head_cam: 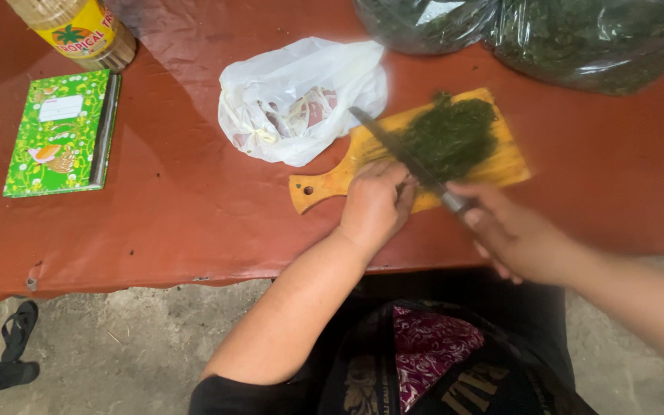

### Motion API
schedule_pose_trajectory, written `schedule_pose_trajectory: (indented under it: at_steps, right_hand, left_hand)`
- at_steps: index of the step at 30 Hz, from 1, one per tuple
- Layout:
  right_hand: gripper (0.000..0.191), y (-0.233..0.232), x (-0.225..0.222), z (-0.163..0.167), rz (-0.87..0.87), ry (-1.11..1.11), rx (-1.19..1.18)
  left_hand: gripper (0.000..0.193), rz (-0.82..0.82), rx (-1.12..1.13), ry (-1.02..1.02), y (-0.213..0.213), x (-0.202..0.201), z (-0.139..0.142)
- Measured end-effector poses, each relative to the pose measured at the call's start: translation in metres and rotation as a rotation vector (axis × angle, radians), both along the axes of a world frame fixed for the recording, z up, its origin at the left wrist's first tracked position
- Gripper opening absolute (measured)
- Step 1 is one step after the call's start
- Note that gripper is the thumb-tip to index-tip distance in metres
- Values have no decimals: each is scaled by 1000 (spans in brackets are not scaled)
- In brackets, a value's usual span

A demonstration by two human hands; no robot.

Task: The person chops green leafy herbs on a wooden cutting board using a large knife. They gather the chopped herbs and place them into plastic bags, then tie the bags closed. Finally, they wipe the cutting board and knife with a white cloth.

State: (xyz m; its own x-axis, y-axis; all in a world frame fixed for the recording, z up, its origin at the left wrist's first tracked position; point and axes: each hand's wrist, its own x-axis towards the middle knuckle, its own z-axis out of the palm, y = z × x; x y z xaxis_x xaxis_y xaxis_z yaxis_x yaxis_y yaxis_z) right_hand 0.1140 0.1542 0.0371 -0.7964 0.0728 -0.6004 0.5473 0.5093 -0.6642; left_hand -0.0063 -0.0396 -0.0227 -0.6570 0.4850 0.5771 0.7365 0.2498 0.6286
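At the far left of the red table (178, 207) lies a green notebook (59, 132), with a plastic bottle (78, 31) bearing a yellow label just behind it. On the ground below, a dark sandal (13, 346) sits by the table's edge. Further right, a crumpled white plastic bag (301, 96) rests just beside the handle end of a yellow wooden cutting board (332, 180). The left hand (374, 204) lies flat on the board, fingers together and curled slightly, pressing down near the blade (whether it touches the greens is hard to tell). A heap of chopped dark green leaves (451, 134) sits in the middle of the board. The knife (397, 146) slants across the board, its tip pointing away toward the bag, its edge against the heap. The right hand (512, 234) is clamped around the knife's handle. Behind the board, at the table's far edge, stand clear bags of dark greens (578, 38).
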Motion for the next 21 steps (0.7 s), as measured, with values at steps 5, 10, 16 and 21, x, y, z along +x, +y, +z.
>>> schedule_pose_trajectory:
  at_steps: [5,10,16,21]
  right_hand:
    - [59,-7,-14,2,36,-47,-10]
    - [49,-17,-31,-4,37,-60,57]
    - [52,-9,-16,-7,6,47,56]
    - [53,11,4,-3,-183,155,-213]
  left_hand:
    - [12,17,-1,9,1,-3,-6]
    - [14,27,4,-1,0,2,-8]
    - [13,79,24,62,5,6,-8]
    - [9,105,-27,126,15,6,-3]
